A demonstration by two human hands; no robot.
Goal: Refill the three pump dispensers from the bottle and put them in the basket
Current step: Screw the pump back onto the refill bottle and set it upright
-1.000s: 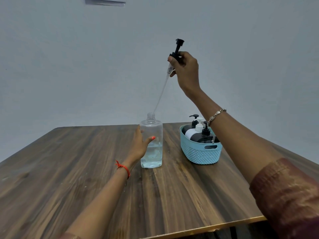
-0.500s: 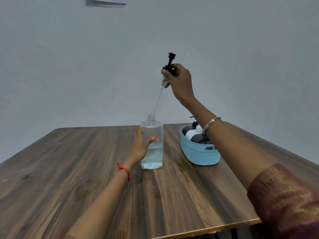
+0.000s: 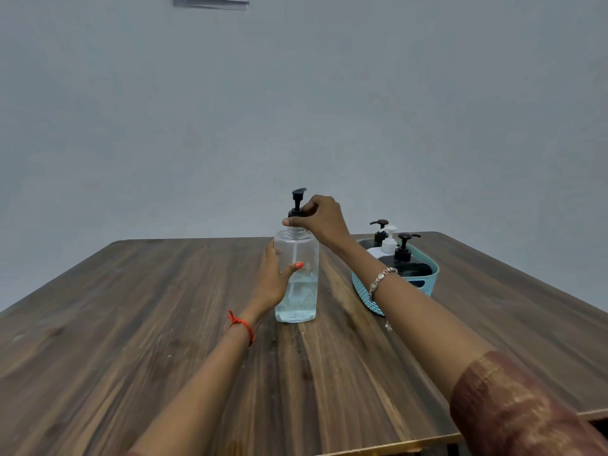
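Observation:
A clear plastic bottle (image 3: 301,291), partly filled with clear liquid, stands upright in the middle of the wooden table (image 3: 131,324). My left hand (image 3: 273,281) wraps its left side. My right hand (image 3: 320,218) grips the black pump head (image 3: 297,200) at the bottle's neck, and the pump's tube runs down inside the bottle. To the right, a light blue basket (image 3: 371,299) holds three pump dispensers: two dark ones (image 3: 403,250) with black pumps and a white one (image 3: 388,241).
The table's front edge runs along the bottom right of the view. A plain grey wall stands behind the table. My right forearm crosses in front of the basket.
My right hand has come down with the pump head, sliding its tube into the bottle until the pump reached the neck. My left hand has kept its hold on the bottle.

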